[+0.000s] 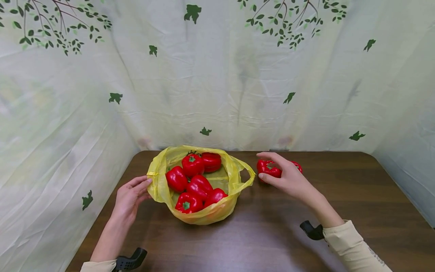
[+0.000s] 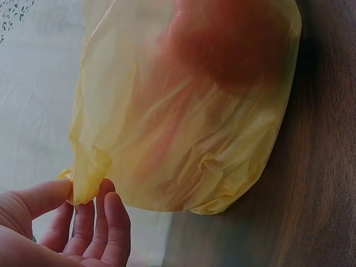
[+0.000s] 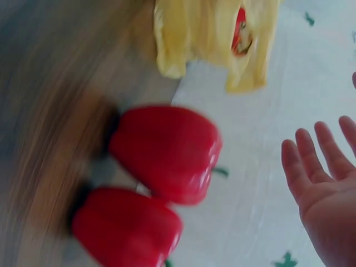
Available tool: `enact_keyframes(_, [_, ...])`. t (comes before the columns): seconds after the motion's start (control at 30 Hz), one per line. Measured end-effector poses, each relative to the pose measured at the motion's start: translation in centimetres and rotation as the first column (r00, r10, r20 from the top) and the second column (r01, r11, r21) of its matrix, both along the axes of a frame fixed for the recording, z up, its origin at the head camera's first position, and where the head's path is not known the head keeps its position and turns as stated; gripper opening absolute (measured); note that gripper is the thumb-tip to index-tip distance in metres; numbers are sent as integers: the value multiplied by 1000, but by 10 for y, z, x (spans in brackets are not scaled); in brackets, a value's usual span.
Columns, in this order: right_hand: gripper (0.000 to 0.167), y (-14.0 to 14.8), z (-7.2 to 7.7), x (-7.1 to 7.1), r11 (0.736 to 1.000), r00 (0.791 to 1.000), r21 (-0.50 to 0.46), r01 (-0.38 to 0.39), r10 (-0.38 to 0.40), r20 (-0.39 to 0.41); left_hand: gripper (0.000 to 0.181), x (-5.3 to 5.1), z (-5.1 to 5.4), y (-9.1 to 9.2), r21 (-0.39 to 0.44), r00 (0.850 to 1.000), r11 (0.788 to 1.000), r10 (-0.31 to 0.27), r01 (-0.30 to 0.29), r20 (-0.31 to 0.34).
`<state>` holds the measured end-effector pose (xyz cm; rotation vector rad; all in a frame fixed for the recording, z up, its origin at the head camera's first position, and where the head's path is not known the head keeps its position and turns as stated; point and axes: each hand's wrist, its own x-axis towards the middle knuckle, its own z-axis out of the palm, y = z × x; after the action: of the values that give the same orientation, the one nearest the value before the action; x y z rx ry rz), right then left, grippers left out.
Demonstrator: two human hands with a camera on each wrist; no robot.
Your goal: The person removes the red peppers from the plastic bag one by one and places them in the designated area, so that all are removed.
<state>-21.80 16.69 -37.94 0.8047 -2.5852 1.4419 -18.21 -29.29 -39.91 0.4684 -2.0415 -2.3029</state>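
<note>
Red peppers [image 1: 199, 187] in a yellow plastic bag [image 1: 205, 218]
The bag and two loose red peppers [image 1: 267, 167] sit near the brown counter's [image 1: 340, 189] back edge; left grip [image 1: 131, 195] pinches the bag, right grip [image 1: 287, 175] is spread, holding nothing.

Cream sleeves. Left sleeve [image 1: 98, 266]: bottom left, just the cuff end visible. Right sleeve [image 1: 351, 243]: lower right, creased, small grey marking [image 1: 375, 257], unreadable. Black curved left wrist unit [image 1: 132, 259], small dots on its side; black curved right wrist unit [image 1: 311, 230]. Left hand [image 1: 130, 198] and right hand [image 1: 289, 176] bare.
</note>
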Motion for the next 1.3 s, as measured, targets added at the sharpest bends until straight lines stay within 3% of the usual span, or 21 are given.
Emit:
enact_keyframes(0.47, [49, -60, -5, 5, 981, 984, -73, -179, 178, -26, 7, -1, -1, -1, 20, 1000, 1000, 2, -2, 11])
enact_keyframes(0.9, [42, -99, -30, -1, 951, 950, 1, -310, 310, 21, 4, 0, -3, -1, 36, 1000, 999, 7, -8, 18])
enact_keyframes(1.07, [43, -105, -42, -1, 940, 941, 62, -335, 330, 81, 3, -1, -4, -2, 46, 1000, 999, 9, -10, 23])
enact_keyframes(1.3, [50, -106, -47, -1, 941, 942, 132, -310, 287, 172, 6, 1, -4, -1, 33, 1000, 999, 5, -6, 14])
